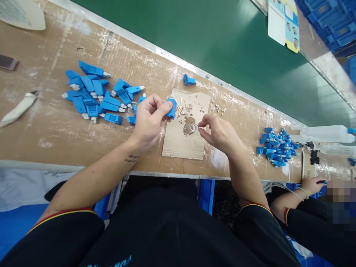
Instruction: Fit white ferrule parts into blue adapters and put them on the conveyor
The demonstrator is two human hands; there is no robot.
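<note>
Over the cardboard (183, 149), the left hand (150, 120) holds a blue, blocky piece (172, 110), the right hand (221, 132) narrow, its grip unclear

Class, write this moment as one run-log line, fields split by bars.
left hand: holding blue part | right hand: over cardboard, grip unclear | other blue parts: left and right

Brown surface (52, 142), scuffed, glossy in patches. Left: scattered blue pieces (110, 106), pale-tipped. Far left: dark block (8, 63); pale-wrapped tool (19, 109), dark at one end. Middle: flat cardboard sheet (182, 147), stained; lone blue piece (190, 80) just beyond its far edge; tiny whitish bits (217, 108) by its right side. Farther right: denser blue heap (278, 146), translucent bottle (328, 134) near it.
</note>
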